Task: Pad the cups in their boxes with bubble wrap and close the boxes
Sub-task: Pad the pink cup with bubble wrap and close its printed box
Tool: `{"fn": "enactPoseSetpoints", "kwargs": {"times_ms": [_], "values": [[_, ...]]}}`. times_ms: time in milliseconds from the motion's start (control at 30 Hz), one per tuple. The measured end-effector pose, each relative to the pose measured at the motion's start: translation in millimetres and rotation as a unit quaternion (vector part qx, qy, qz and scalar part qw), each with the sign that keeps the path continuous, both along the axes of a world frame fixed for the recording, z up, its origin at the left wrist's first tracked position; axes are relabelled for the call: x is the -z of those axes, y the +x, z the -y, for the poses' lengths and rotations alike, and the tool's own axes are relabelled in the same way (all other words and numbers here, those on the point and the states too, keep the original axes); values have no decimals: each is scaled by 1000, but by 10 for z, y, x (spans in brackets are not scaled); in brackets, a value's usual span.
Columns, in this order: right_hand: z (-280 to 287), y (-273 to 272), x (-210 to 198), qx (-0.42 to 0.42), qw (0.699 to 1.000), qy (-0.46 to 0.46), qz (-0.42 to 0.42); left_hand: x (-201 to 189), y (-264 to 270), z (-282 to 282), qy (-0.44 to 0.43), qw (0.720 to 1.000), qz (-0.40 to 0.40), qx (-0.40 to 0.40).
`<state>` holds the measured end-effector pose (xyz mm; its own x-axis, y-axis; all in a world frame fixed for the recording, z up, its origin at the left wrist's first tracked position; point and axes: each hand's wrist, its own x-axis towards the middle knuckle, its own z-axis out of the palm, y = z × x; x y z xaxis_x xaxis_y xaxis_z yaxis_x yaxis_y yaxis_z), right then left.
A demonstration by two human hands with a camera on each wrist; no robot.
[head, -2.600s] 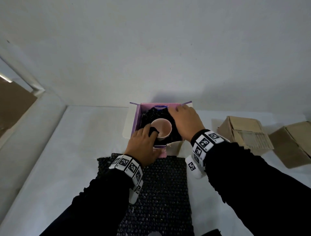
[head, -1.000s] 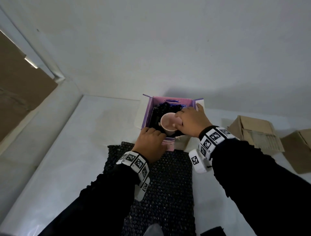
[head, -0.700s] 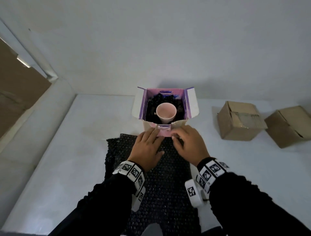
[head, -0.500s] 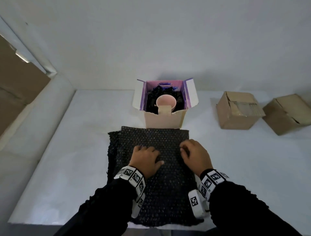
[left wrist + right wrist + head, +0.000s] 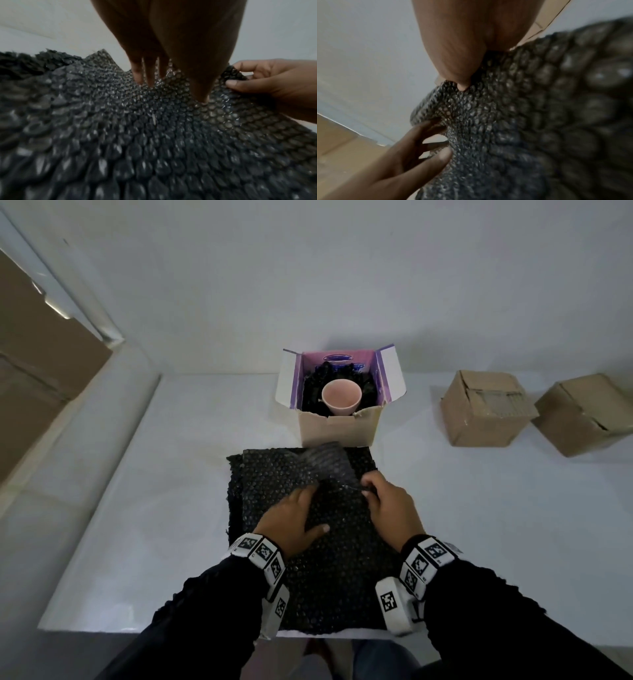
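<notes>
A pink cup (image 5: 341,398) stands in an open box (image 5: 337,428) with purple inner flaps, black bubble wrap packed around it. In front of the box lies a stack of black bubble wrap sheets (image 5: 325,577). My right hand (image 5: 371,491) pinches the top sheet (image 5: 325,465) at its edge and holds it raised off the stack. The left wrist view shows that pinch (image 5: 236,79) between thumb and fingers. My left hand (image 5: 294,515) lies on the stack with straight fingers (image 5: 137,73) pressing the wrap down. Both hands are well short of the box.
Two closed brown cardboard boxes (image 5: 486,412) (image 5: 582,416) sit on the white table at the right. The table's front edge (image 5: 154,630) runs just behind my wrists. A white ledge and a brown board (image 5: 37,371) stand along the left side.
Both hands left the box and came back onto the bubble wrap stack. Since half a second ago my right hand has pinched the top sheet and lifted its far part.
</notes>
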<state>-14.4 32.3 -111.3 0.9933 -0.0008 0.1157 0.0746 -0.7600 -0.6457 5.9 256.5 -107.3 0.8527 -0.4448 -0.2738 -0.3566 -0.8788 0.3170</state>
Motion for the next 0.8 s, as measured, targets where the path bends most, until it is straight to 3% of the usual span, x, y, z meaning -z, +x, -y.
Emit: {"fn": "enactPoseSetpoints", "kwargs": {"times_ms": [67,167,300,367,500,700,800], "values": [[-42,46,-190,-54,997,55,-13,-141,51,-13,-7,993,117,-17],[-143,157,-526,-123,991,55,-8,-501,198,-28,-40,953,299,27],[-238,271,-897,-150,988,42,14,-783,517,-55,-56,910,387,140],[-190,323,-1014,-117,993,28,-19,-830,620,-80,-68,909,380,155],[-81,406,-1022,-125,983,-41,-126,-993,564,-92,-105,953,271,83],[-79,515,-1172,-147,976,42,-153,-1111,536,-168,-63,962,258,62],[-76,569,-1395,-168,971,102,-135,-1243,545,-191,25,970,223,91]]}}
